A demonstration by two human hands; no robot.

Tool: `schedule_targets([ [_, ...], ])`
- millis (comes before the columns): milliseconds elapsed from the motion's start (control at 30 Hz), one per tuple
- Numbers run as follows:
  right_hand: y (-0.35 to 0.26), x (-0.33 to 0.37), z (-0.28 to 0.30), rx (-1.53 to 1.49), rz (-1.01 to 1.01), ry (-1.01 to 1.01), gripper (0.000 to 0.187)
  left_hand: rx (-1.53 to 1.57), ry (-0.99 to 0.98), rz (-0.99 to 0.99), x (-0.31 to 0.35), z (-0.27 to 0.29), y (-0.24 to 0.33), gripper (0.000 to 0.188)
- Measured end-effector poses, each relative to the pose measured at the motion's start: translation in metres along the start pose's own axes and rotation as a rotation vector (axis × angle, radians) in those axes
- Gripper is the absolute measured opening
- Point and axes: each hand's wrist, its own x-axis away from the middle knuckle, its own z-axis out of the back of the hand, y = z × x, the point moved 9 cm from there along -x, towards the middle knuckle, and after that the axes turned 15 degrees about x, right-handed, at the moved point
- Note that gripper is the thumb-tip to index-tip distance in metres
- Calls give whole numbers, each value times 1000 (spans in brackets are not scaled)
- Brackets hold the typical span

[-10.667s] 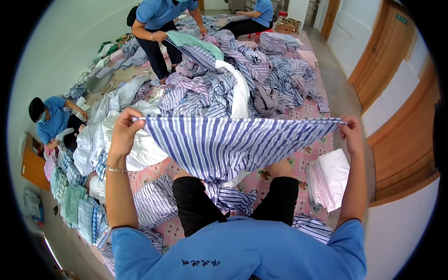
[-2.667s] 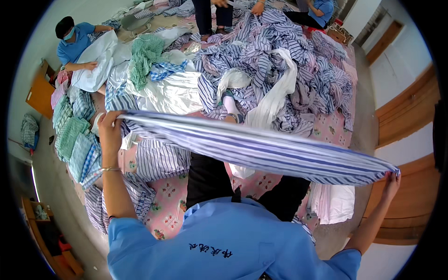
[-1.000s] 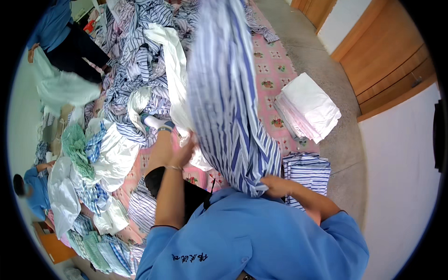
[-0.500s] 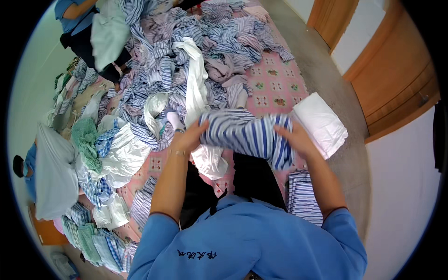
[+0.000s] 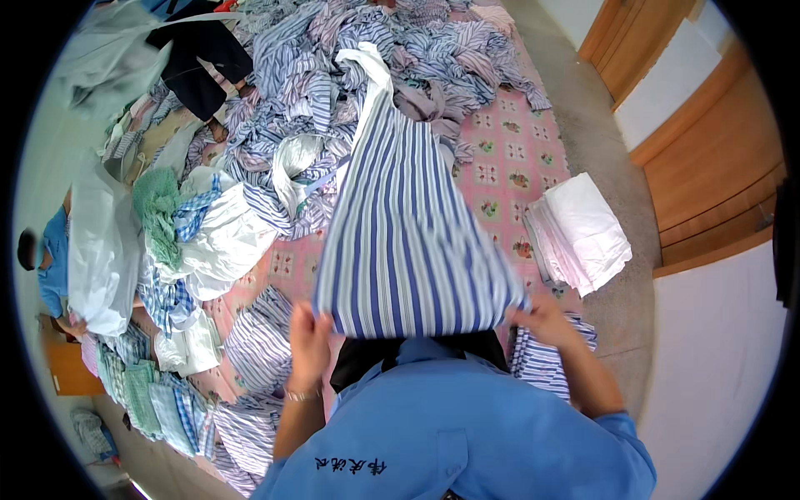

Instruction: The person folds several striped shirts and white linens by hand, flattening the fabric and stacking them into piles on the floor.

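Note:
A blue-and-white striped cloth (image 5: 404, 242) stretches out in front of me, its near edge pulled straight and its far end narrowing over the heap. At the near left corner my left hand (image 5: 309, 343) is closed on it. My right hand (image 5: 543, 322) pinches the near right corner. The cloth's right side is blurred by motion, and whether it is a sheet or a garment cannot be made out. A white cloth (image 5: 367, 71) lies at its far end. Just under my right forearm sits a stack of folded striped cloth (image 5: 533, 362).
A large heap of striped laundry (image 5: 308, 50) covers the far part of the pink patterned mat (image 5: 508, 158). Folded white cloth (image 5: 583, 229) lies at right, near wooden doors (image 5: 708, 158). At left are folded stacks (image 5: 150, 400) and two people (image 5: 54, 258) handling pale sheets.
The striped cloth has gone from a bunched bundle to spread out away from me. My hands have moved apart and closer to my body. The far-left person's pale sheet has swung left.

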Motion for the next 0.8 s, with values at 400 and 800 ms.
schedule_targets([
  [400,21,-19,-67,122,-79,-171,43,-61,-204,640,44,10,-74,31],
  [800,-49,79,-17,312,621,253,22,-87,-290,188,105,15,18,31],
])
